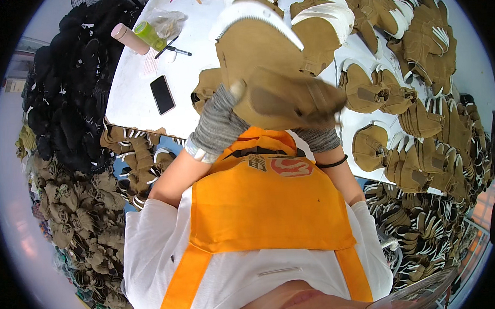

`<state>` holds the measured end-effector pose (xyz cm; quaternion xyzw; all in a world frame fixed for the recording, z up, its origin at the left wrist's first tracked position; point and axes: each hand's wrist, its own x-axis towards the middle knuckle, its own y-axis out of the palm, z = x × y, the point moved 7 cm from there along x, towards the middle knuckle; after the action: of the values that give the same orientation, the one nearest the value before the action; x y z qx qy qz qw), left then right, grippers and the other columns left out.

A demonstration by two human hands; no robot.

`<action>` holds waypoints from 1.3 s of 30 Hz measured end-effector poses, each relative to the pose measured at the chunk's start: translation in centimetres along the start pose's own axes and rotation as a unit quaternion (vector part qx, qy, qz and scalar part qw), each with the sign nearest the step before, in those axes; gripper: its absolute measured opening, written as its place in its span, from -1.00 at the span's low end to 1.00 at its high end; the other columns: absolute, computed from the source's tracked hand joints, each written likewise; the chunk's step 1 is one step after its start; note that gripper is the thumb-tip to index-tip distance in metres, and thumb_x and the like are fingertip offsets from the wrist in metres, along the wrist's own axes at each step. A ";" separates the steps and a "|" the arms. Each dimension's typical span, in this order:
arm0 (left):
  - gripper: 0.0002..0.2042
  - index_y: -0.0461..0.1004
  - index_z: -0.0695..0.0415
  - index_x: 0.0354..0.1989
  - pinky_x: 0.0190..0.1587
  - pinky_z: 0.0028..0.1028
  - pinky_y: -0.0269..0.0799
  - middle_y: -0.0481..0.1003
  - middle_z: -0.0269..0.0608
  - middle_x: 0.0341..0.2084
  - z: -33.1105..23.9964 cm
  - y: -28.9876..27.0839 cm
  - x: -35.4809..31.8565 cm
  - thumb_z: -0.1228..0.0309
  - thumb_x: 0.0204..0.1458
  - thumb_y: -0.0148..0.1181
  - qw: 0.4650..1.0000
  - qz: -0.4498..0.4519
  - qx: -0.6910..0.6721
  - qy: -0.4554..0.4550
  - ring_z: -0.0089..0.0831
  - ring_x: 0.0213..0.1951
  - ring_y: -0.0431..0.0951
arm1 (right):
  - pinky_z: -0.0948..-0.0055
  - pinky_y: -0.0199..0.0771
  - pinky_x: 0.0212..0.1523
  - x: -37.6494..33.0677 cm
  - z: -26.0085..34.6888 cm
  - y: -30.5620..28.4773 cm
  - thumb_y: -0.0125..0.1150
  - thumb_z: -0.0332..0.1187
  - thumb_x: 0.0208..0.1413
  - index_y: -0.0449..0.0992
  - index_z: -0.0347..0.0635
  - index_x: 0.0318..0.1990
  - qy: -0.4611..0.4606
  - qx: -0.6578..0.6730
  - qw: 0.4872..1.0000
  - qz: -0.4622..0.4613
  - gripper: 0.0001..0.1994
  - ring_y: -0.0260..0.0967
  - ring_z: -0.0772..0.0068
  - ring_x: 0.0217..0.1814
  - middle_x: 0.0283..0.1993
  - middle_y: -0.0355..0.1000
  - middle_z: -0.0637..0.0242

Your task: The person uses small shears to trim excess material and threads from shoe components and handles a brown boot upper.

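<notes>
A brown shoe upper (259, 48) with a white toothed edge is raised over the table in front of my chest. My left hand (222, 113), in a grey knitted glove with bare fingertips, is closed on its left side, thumb on the brown material. The lower right part of the upper is smeared by motion. Behind that part is my right hand (319, 139), also gloved in grey; its fingers are hidden. A similar brown upper (206, 86) lies on the table just beyond my left hand, and more (318, 40) are stacked to the right of the raised one.
On the white table (128, 104) lie a phone (162, 95), a pen (178, 50), a pink bottle (130, 38) and a green cup (149, 35). Rows of brown uppers (415, 118) cover its right side. Black pieces (71, 90) and brown heaps (83, 214) stand at left; more bundles (408, 225) lie low right.
</notes>
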<state>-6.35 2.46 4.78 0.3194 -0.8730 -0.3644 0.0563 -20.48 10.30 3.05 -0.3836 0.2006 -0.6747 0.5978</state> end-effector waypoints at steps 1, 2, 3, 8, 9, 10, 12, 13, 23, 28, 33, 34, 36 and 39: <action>-0.47 0.20 0.19 0.23 0.16 -0.29 0.31 0.31 -0.11 0.13 -0.2 0.5 -0.3 0.14 0.19 0.07 0.998 0.008 0.058 0.021 -0.32 0.14 0.33 | 0.35 0.18 0.31 0.0 -0.1 -0.3 -0.12 -0.22 0.31 0.11 -0.09 0.31 0.020 0.107 0.994 -0.002 -0.55 0.10 0.33 0.34 0.31 0.16 0.25; -0.51 0.25 0.20 0.19 0.11 -0.35 0.33 0.35 -0.15 0.08 -0.6 1.1 -0.5 0.15 0.19 0.07 0.992 0.016 0.115 0.042 -0.36 0.10 0.35 | 0.35 0.20 0.30 0.0 -0.2 -0.6 -0.11 -0.21 0.31 0.11 -0.10 0.31 0.041 0.213 0.976 -0.004 -0.55 0.12 0.33 0.33 0.31 0.17 0.24; -0.54 0.31 0.21 0.15 0.06 -0.42 0.35 0.40 -0.19 0.03 -1.2 2.0 -0.9 0.16 0.19 0.07 0.983 0.022 0.174 0.062 -0.41 0.06 0.37 | 0.35 0.21 0.29 0.0 -0.2 -0.6 -0.10 -0.21 0.31 0.12 -0.11 0.31 0.060 0.319 0.946 -0.006 -0.54 0.15 0.33 0.32 0.31 0.17 0.24; -0.56 0.40 0.21 0.08 0.00 -0.47 0.35 0.50 -0.21 -0.12 -2.8 2.6 -1.3 0.19 0.12 0.18 0.956 -0.009 0.285 0.074 -0.48 -0.08 0.44 | 0.41 0.42 0.05 0.2 -3.4 -6.2 0.06 -0.18 0.24 0.40 -0.20 0.10 0.209 0.574 0.762 -0.213 -0.63 0.39 0.41 0.05 0.06 0.42 0.26; -0.57 0.41 0.21 0.08 0.00 -0.47 0.35 0.51 -0.22 -0.13 -3.1 2.9 -1.4 0.19 0.12 0.19 0.951 -0.012 0.298 0.083 -0.49 -0.10 0.45 | 0.42 0.44 0.01 0.0 -4.0 -8.2 0.08 -0.18 0.23 0.46 -0.21 0.05 0.195 0.467 0.826 -0.248 -0.65 0.41 0.43 0.01 0.00 0.46 0.27; -0.58 0.42 0.20 0.07 -0.01 -0.48 0.35 0.52 -0.22 -0.15 -3.3 3.1 -1.5 0.20 0.11 0.19 0.946 -0.017 0.309 0.092 -0.49 -0.12 0.46 | 0.44 0.43 0.00 0.2 -2.6 -9.6 0.11 -0.19 0.22 0.50 -0.21 -0.02 0.200 0.374 0.875 -0.233 -0.69 0.40 0.45 0.01 -0.05 0.48 0.28; -0.58 0.42 0.20 0.06 -0.03 -0.48 0.37 0.52 -0.22 -0.14 -3.2 2.8 -1.5 0.20 0.12 0.20 0.943 -0.037 0.315 0.104 -0.50 -0.11 0.46 | 0.39 0.42 -0.09 0.9 0.2 -11.8 0.21 -0.22 0.12 0.58 -0.16 -0.17 0.161 0.195 0.947 -0.199 -0.76 0.41 0.41 -0.12 -0.23 0.51 0.32; -0.59 0.42 0.20 0.06 -0.04 -0.48 0.37 0.52 -0.22 -0.13 -3.2 2.8 -1.5 0.21 0.12 0.20 0.940 -0.047 0.318 0.109 -0.51 -0.11 0.46 | 0.37 0.40 -0.12 1.8 3.0 -12.4 0.23 -0.22 0.09 0.59 -0.14 -0.20 0.066 0.087 0.976 -0.187 -0.78 0.40 0.38 -0.16 -0.26 0.50 0.32; -0.61 0.48 0.20 -0.01 -0.10 -0.53 0.42 0.57 -0.25 -0.20 -3.7 2.4 -1.6 0.26 0.03 0.31 0.907 -0.105 0.400 0.081 -0.52 -0.18 0.51 | 0.25 0.25 -0.28 5.1 10.1 -9.9 0.30 -0.20 -0.05 0.57 -0.15 -0.45 -0.143 -0.274 0.944 -0.114 -0.79 0.30 0.19 -0.36 -0.47 0.34 0.33; -0.64 0.47 0.21 0.00 -0.09 -0.52 0.43 0.57 -0.23 -0.19 -3.7 2.9 -1.6 0.30 0.06 0.28 0.882 -0.110 0.441 0.127 -0.52 -0.17 0.53 | 0.23 0.25 -0.28 5.7 9.5 -9.1 0.34 -0.25 -0.12 0.50 -0.16 -0.51 -0.147 -0.261 0.945 -0.133 -0.80 0.30 0.18 -0.37 -0.43 0.33 0.32; -0.64 0.45 0.20 0.04 -0.05 -0.51 0.42 0.56 -0.22 -0.16 -3.7 3.0 -2.1 0.36 0.07 0.26 0.900 -0.131 0.382 0.165 -0.51 -0.14 0.52 | 0.26 0.30 -0.36 5.7 9.0 -9.2 0.36 -0.35 -0.18 0.48 -0.17 -0.45 -0.112 -0.122 0.967 -0.191 -0.82 0.32 0.16 -0.40 -0.45 0.32 0.29; -0.64 0.44 0.20 0.04 -0.05 -0.51 0.42 0.55 -0.22 -0.15 -3.7 3.0 -2.1 0.37 0.08 0.26 0.910 -0.128 0.361 0.157 -0.50 -0.13 0.52 | 0.27 0.31 -0.37 5.6 9.1 -9.3 0.36 -0.37 -0.19 0.48 -0.18 -0.44 -0.112 -0.111 0.966 -0.206 -0.82 0.32 0.16 -0.40 -0.46 0.32 0.28; -0.65 0.44 0.21 0.04 -0.04 -0.49 0.42 0.55 -0.21 -0.15 -3.8 3.1 -2.3 0.35 0.10 0.23 0.912 -0.120 0.338 0.200 -0.49 -0.13 0.52 | 0.29 0.34 -0.38 5.4 8.1 -9.8 0.36 -0.40 -0.19 0.47 -0.19 -0.43 -0.099 -0.108 0.956 -0.256 -0.82 0.33 0.19 -0.42 -0.46 0.33 0.26; -0.67 0.45 0.22 0.01 -0.04 -0.47 0.42 0.54 -0.20 -0.16 -4.3 2.6 -3.1 0.30 0.13 0.19 0.907 -0.129 0.324 0.235 -0.46 -0.14 0.52 | 0.32 0.39 -0.36 4.4 5.3 -12.0 0.38 -0.44 -0.16 0.47 -0.22 -0.41 -0.059 -0.112 0.937 -0.325 -0.81 0.32 0.25 -0.44 -0.47 0.34 0.25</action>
<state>-3.87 3.12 10.04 0.5060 -0.8557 0.0204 0.1063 -24.24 9.48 16.32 -0.5314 0.1039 -0.7817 0.3096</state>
